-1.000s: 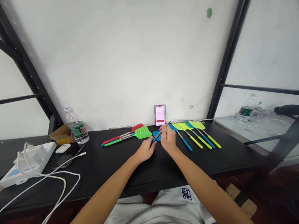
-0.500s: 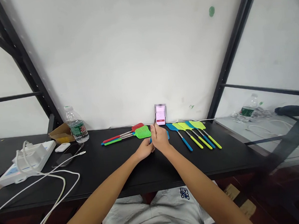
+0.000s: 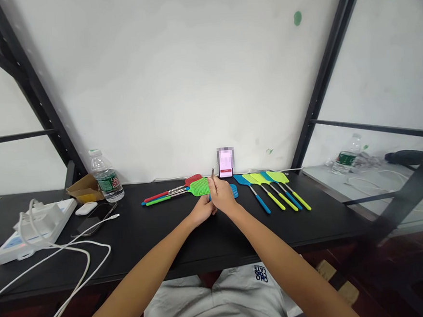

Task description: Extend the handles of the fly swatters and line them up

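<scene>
Metal rod juts up from the right hand, fingers clamped round it, above the black desk; the left hand has its fingers closed on a blue grip, mostly hidden. Judged light and stiff, bare metal likely slick; best hold: the grip, not the thin shaft.

On the left of the black tabletop, a clear bottle with a green label stands next to a brown box. Near them are a small white case and a dark phone. A white cord lies across that phone. A white power strip has plugs in it. A lit phone stands up by the white wall. Another bottle is far right.
</scene>
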Demonstrator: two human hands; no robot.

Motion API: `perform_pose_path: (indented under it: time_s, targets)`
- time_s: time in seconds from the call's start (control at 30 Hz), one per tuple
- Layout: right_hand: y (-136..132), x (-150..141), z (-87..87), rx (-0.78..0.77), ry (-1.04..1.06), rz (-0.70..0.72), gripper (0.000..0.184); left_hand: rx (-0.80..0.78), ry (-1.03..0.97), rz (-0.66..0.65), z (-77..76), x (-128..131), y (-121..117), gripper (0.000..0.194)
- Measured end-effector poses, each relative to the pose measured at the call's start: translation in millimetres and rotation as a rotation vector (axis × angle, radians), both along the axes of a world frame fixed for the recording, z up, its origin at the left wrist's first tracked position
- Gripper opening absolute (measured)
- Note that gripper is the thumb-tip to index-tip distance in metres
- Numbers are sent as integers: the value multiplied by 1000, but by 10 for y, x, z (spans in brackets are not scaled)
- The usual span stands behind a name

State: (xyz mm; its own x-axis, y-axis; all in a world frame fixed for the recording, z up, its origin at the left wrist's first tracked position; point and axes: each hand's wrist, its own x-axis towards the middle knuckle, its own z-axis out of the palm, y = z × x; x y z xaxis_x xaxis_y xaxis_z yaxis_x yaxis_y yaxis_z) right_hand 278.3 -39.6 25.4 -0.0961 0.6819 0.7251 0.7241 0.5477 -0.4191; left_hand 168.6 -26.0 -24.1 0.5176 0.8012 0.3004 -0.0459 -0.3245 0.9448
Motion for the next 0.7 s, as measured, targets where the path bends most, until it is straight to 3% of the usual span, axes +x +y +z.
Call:
perform_pose_path:
  time_s: [0.53,0.7]
  targets:
    - [65,-26,-86,-12,16,37,36,-57,-31,51,11,4,-15,14]
    - [58,12,-188,-41,44,65,39,-58,9,78,29,-2,-12,15]
